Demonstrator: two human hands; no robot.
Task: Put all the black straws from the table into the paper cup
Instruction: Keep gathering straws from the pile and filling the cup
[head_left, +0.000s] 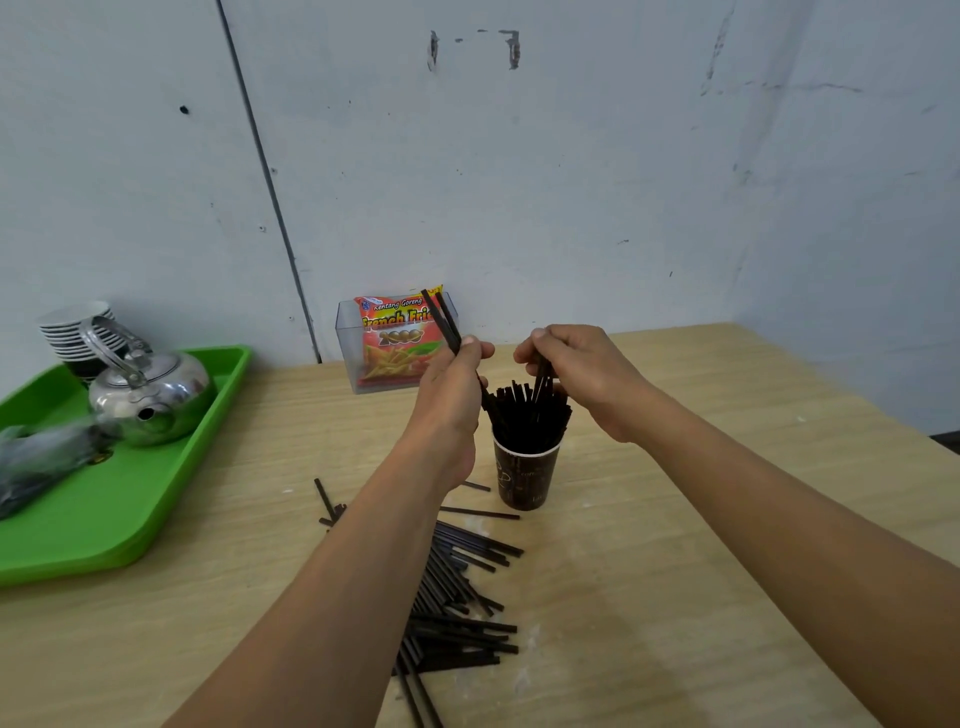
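Note:
A dark printed paper cup (525, 478) stands upright on the wooden table (675, 545), packed with several black straws (524, 415) that stick out above its rim. My left hand (452, 395) is above and left of the cup and grips a few black straws (441, 317) that point up and away. My right hand (582, 374) is over the cup's right side and pinches straws (543, 375) whose lower ends are among those in the cup. A loose pile of black straws (457, 597) lies on the table in front of the cup, partly hidden by my left forearm.
A green tray (130, 509) at the left holds a steel kettle (150, 395), a stack of cups (78, 332) and a blurred plastic bag (41, 462). A clear box with a red snack packet (395, 338) stands against the wall behind the cup.

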